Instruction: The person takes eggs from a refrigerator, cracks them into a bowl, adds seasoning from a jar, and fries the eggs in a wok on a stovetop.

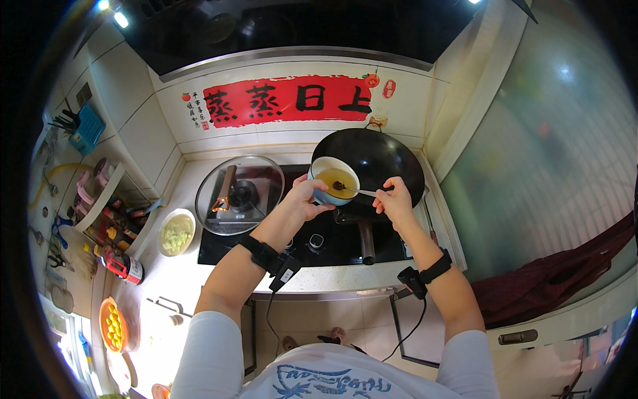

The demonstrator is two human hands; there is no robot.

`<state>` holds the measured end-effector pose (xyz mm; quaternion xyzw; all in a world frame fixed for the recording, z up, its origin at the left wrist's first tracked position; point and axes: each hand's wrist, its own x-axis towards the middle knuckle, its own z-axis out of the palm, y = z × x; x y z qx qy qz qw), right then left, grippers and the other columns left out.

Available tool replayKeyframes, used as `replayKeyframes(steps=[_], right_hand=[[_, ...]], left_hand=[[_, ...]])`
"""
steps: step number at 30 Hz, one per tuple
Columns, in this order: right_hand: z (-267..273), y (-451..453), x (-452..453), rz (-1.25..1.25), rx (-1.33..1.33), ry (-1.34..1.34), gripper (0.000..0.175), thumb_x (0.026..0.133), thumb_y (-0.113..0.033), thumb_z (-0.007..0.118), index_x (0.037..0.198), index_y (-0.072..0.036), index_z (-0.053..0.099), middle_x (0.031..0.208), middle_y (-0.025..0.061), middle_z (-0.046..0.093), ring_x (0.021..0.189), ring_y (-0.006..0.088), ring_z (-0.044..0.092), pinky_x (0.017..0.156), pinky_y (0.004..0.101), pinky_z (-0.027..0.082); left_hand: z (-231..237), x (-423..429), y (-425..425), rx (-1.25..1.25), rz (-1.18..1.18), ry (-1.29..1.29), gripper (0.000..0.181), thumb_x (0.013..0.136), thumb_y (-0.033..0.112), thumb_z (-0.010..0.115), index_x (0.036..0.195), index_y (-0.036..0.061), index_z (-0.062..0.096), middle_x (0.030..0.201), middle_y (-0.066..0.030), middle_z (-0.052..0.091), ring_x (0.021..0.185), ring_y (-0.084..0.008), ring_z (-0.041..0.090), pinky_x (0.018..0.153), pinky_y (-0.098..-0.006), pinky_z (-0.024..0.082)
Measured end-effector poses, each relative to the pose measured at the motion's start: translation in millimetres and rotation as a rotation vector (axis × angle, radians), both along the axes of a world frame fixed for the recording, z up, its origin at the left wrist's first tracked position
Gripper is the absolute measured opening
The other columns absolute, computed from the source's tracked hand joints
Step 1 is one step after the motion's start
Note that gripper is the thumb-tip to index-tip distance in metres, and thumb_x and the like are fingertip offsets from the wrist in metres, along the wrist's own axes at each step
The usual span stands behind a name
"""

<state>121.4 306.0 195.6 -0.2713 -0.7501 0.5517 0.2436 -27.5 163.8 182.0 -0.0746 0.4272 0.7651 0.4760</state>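
Observation:
My left hand (305, 195) grips a light-blue bowl (330, 199) from its left side, tilted a little, with yellowish liquid inside. In my right hand (395, 199) is the handle of a metal spoon (363, 191); the spoon's head, with something dark on it, sits at the liquid's surface. Behind and partly beneath the bowl, a black wok (381, 159) rests on the right side of the black cooktop (299, 252). Its handle (367, 242) points towards me.
A glass lid (264, 172) lies over the left burner. Left of it stand a bowl of pale green pieces (177, 233), a red-labelled bottle (122, 267) and an orange basket of yellow items (103, 319). A range hood (299, 52) overhangs the cooktop; a glass door (528, 164) is at right.

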Motion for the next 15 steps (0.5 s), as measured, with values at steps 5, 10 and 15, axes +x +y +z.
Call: replayKeyframes(steps=[5,10,15], right_hand=[[-3.5,5.0,2.4,-0.037,-0.434,0.065,0.023,0.077,-0.001,0.051,0.093,-0.005,0.035,0.063,0.0119,0.054,0.045,0.0128,0.047,0.037,0.0206,0.032],[-2.0,24.5,10.1,-0.062,-0.582,0.149,0.024,0.078,-0.003,0.051,0.095,-0.006,0.035,0.065,0.0127,0.053,0.047,0.0127,0.046,0.036,0.0183,0.029],[6.3,43.9,23.1,-0.112,-0.452,0.189,0.020,0.080,-0.004,0.049,0.094,-0.006,0.035,0.064,0.0111,0.053,0.050,0.0125,0.047,0.037,0.0196,0.030]], left_hand=[[2.1,3.1,0.0,-0.024,0.037,-0.014,0.050,0.066,-0.010,0.050,0.108,0.0155,0.045,0.113,-0.0093,0.034,0.103,-0.0289,0.035,0.083,-0.0615,0.035],[2.7,2.2,-1.9,-0.007,0.027,-0.020,0.049,0.066,-0.010,0.050,0.107,0.0152,0.045,0.113,-0.0098,0.034,0.104,-0.0289,0.034,0.084,-0.0611,0.034],[1.8,-0.9,-5.8,-0.014,0.040,-0.005,0.048,0.065,-0.010,0.050,0.106,0.0150,0.045,0.113,-0.0102,0.034,0.103,-0.0287,0.034,0.084,-0.0607,0.034]])
